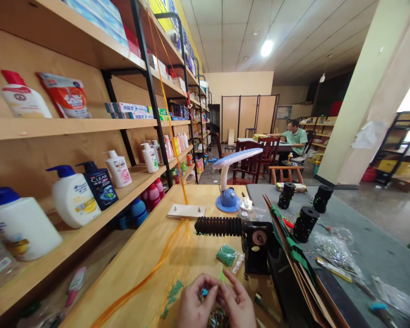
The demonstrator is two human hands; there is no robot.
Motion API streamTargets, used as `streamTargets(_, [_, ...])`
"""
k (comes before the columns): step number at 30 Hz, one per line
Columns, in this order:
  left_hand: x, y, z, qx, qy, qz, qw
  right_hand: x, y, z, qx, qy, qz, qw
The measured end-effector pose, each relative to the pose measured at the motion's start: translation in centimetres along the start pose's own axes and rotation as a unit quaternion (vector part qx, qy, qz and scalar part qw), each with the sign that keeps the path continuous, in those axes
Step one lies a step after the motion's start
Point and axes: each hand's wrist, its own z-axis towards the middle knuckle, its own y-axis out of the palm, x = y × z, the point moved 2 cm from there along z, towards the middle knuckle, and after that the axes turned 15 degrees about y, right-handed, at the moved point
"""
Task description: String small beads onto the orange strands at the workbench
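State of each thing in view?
left hand, pinching a small blue piece
right hand, fingertips beside it, grip unclear
bag of green beads, lying on the wooden table
orange cords, loose across the table
black spools, upright on the grey table
desk lamp, standing, on or off unclear

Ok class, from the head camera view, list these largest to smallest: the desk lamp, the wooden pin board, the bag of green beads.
1. Desk lamp
2. Wooden pin board
3. Bag of green beads, smallest, though nearest the camera

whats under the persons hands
A heap of multicoloured beads sits below the left hand and right hand on the wooden table; the table under the palms is hidden.
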Motion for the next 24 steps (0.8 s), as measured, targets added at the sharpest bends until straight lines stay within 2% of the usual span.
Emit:
streamTargets(4, [0.0,0.0,-0.4,0.002,-0.009,0.025,1.0,1.2,-0.5,-0.4,-0.007,-0.032,-0.007,0.999])
streamTargets(9, [0.2,0.1,-0.4,0.011,-0.003,0.081,0.997,1.0,-0.1,-1.2,0.008,-0.061,-0.052,0.997])
streamTargets(13, [0.5,0.0,-0.4,0.009,0.003,0.115,0.993,0.6,0.4,-1.8,0.016,-0.062,-0.082,0.995])
streamTargets(24, [0.6,0.1,-0.5,-0.016,0.001,0.132,0.991,0.0,0.9,-2.4,0.019,-0.055,-0.096,0.994])
